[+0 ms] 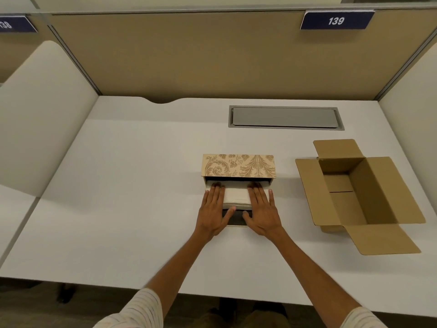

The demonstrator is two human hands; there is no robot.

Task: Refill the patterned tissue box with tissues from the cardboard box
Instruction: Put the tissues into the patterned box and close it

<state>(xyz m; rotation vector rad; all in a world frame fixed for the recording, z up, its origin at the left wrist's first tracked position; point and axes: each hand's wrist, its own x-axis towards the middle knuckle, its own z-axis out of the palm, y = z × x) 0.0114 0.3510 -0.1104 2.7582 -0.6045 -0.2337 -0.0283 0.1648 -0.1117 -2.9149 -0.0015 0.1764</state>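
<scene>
The patterned tissue box (238, 165) lies on the white desk with its open side toward me. A white stack of tissues (237, 197) sits half inside that opening. My left hand (214, 209) lies flat on the stack's left part, fingers reaching into the box. My right hand (261, 209) lies flat on the stack's right part in the same way. Both thumbs rest near a dark flap (236, 220) below the stack. The brown cardboard box (354, 192) stands to the right with its flaps spread; its inside looks empty.
A grey cable hatch (285, 117) is set into the desk (130, 197) behind the boxes. Tan partition walls (189, 55) close the desk at the back and sides. A blue sign (335, 20) reads 139.
</scene>
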